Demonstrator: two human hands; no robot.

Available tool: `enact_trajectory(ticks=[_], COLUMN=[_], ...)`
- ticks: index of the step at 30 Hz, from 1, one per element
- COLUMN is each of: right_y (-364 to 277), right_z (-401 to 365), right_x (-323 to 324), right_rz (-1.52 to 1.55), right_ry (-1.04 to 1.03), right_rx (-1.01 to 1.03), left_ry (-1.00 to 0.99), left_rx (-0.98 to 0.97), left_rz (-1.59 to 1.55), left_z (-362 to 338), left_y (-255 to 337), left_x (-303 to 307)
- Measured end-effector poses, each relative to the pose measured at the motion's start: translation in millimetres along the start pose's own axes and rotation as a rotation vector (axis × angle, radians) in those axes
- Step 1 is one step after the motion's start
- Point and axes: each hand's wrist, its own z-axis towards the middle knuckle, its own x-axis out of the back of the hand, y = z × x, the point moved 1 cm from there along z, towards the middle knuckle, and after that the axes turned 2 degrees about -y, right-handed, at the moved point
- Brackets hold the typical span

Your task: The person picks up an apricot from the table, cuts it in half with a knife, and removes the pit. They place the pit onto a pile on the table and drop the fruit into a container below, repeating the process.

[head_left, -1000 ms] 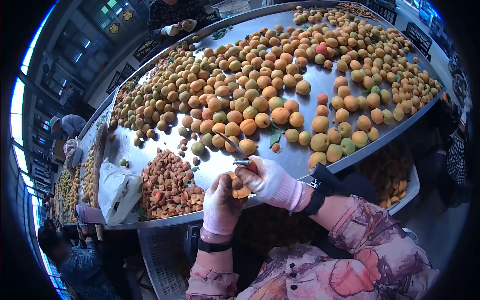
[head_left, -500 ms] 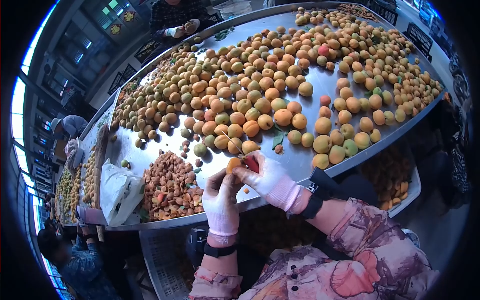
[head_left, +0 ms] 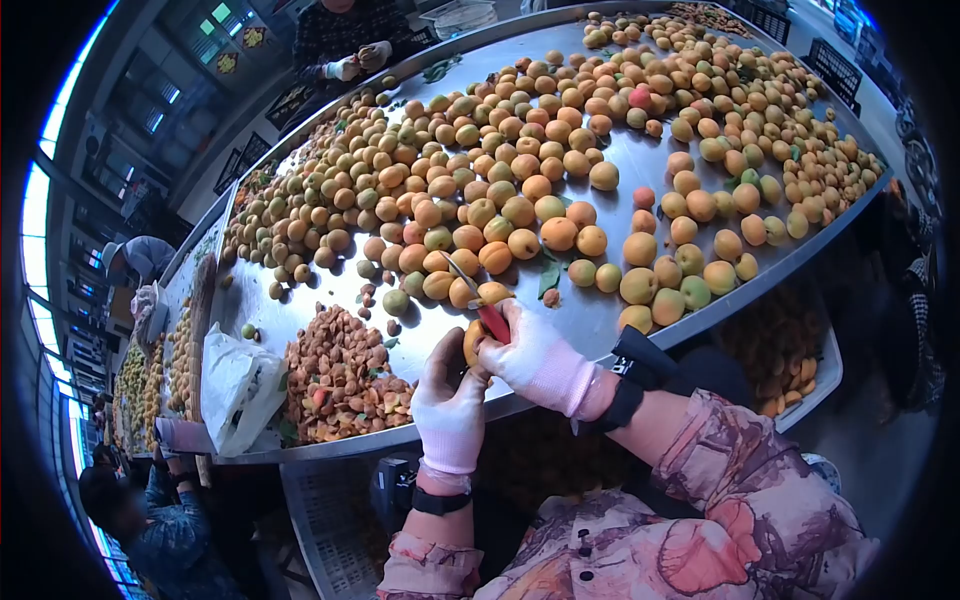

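Note:
My left hand (head_left: 447, 412), in a white glove, pinches an orange apricot (head_left: 471, 344) between its fingertips above the table's near edge. A knife with a red handle (head_left: 493, 322) is gripped in my right hand (head_left: 545, 362), also white-gloved. Its thin blade points up and to the left, away from me, over the whole apricots. The fingertips of my right hand meet the held apricot from the right. Just beyond the hands, loose whole apricots (head_left: 495, 258) lie on the metal table (head_left: 610, 215). How far the held apricot is cut is hidden by fingers.
Left of my hands lies a heap of brown apricot pits (head_left: 340, 370), beside a white plastic bag (head_left: 236, 385). Below the table are a tub of orange apricot halves (head_left: 785, 365) and a white crate (head_left: 335, 525). A co-worker's gloved hands (head_left: 358, 62) are at the far edge.
The knife's red handle shows more now, swung upward above the apricot. Both hands have shifted slightly, and the held apricot sits a little lower and further right. The view has moved slightly.

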Motion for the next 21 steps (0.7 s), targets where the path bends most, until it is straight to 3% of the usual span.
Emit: enact_trajectory(ticks=[4,8,12,15,18,21], right_y=[14.9,1.1,14.5,23.0,16.2,3.0], right_z=[0.1,-3.5,2.6,13.2,13.2,11.8], right_x=[-1.9,3.7,1.4,-0.1,4.1,15.4], right_rz=[0.012,0.159,0.065,0.001,-0.068,0.194], right_ry=[0.070,-0.016,0.079,-0.020,-0.087,-0.032], right_rx=[0.058,-0.029,-0.001,0.021,0.081,-0.003], left_ry=[0.027,0.074,0.143,0.140,-0.125,-0.309], left_rx=[0.062,0.149,0.235,0.237,0.274,0.330], left_rz=[-0.048,-0.182,-0.313,-0.330,-0.138,-0.105], left_z=[1.9,11.8,18.9,15.9,6.5,2.1], left_y=[4.7,9.9,12.6,14.7,31.7,30.7], left_x=[-4.5,6.5,19.2,23.2,30.6,34.0])
